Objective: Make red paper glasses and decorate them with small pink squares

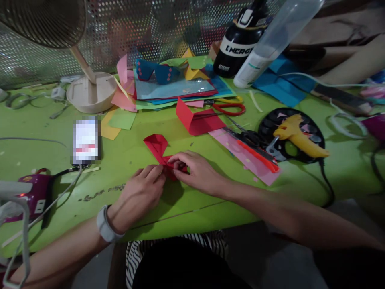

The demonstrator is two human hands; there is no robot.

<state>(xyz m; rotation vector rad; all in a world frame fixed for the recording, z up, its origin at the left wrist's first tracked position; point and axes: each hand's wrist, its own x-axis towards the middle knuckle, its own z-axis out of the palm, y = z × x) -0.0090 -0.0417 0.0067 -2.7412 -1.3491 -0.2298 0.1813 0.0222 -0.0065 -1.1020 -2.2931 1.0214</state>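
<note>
A piece of folded red paper lies on the green table between my hands, its upper end flaring into a wide folded flap. My left hand, with a pale band on the wrist, has its fingers curled and closed on the paper's lower left side. From the right, my right hand pinches the lower right part with thumb and fingers. The fingers hide much of the paper's lower end. Just beyond stands another folded red sheet, apart from both hands.
Red-handled scissors, a pink strip, an orange cutter and a yellow glue gun on a black round tray lie to the right. Left are a phone, a purple power strip and a fan. Behind stands a black bottle.
</note>
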